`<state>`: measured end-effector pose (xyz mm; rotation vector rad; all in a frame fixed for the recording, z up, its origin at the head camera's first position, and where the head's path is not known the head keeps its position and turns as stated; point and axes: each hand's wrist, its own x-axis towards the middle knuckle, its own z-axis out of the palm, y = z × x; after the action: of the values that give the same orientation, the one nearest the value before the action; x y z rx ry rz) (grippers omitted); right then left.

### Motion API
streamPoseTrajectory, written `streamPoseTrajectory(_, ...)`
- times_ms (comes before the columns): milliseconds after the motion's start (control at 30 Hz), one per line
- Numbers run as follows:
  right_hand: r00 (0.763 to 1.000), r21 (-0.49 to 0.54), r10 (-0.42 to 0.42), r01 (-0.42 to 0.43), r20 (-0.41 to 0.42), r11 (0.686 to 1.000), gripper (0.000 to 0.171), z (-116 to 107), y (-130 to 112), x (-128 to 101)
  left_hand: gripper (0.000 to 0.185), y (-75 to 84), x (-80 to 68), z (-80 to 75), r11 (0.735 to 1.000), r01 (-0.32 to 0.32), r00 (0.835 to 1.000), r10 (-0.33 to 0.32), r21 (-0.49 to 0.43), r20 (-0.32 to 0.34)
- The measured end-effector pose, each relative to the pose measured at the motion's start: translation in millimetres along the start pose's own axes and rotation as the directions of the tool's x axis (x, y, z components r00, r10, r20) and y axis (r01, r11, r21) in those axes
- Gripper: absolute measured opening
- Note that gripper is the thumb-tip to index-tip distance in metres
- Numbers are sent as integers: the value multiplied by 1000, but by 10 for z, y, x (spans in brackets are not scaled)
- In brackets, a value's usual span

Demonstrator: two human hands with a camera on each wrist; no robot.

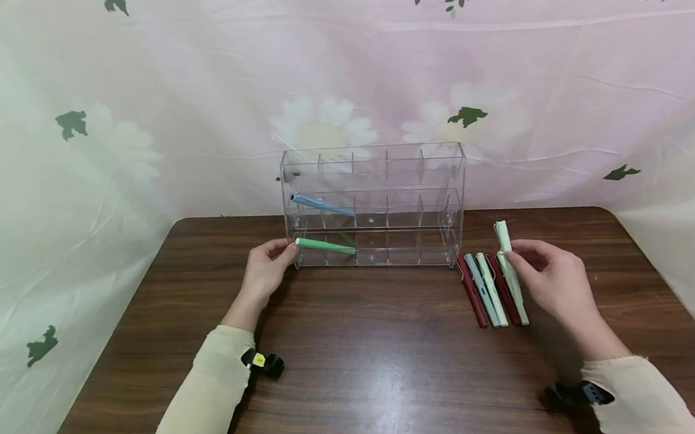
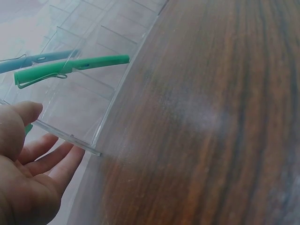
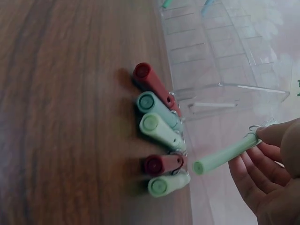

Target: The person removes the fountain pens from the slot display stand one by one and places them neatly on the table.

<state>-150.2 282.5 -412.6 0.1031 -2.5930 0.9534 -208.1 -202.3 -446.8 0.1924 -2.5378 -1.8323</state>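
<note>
Right hand (image 1: 554,277): pinching a pale green pen (image 1: 503,237) between thumb and fingertips near its clip end, free end lifted clear of the table, toward 11 o'clock from the palm in the head view. Barrel projecting well beyond the grip in the right wrist view; hold short and off-centre, so likely to pivot or slip if swung fast.

Left hand (image 1: 265,270): fingers relaxed, resting against the lower left corner of the clear acrylic organiser (image 1: 444,158), nothing gripped. Steadying contact light; rack likely to skid on the smooth wooden table (image 1: 372,369) if pushed from the right.

Green pen (image 1: 324,245): lying in the bottom row, left side, cap end just beside the left fingertips.

Blue pen (image 1: 321,205): middle row, left, at 12 o'clock from the green one.

Loose pens (image 1: 491,293): five on the table at 3 o'clock of the rack, side by side and touching; two dark red, three pale. Risk of rolling if nudged by the right hand's heel.
</note>
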Motion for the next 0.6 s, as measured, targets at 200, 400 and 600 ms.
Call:
streamPoseTrajectory(200,998,-56,51,-48,44,997,29,-42,111,-38,44,0,2,-4,1000,0,1000,0,1,3)
streamPoseTrajectory(400,992,-110,87,-77,88,991,31,-55,214,-67,44,-4,7,0,1000,-4,1000,4,3,1)
streamPoseTrajectory(600,984,-133,123,-107,125,985,33,-56,305,-96,44,-12,10,3,1000,0,1000,0,7,-3)
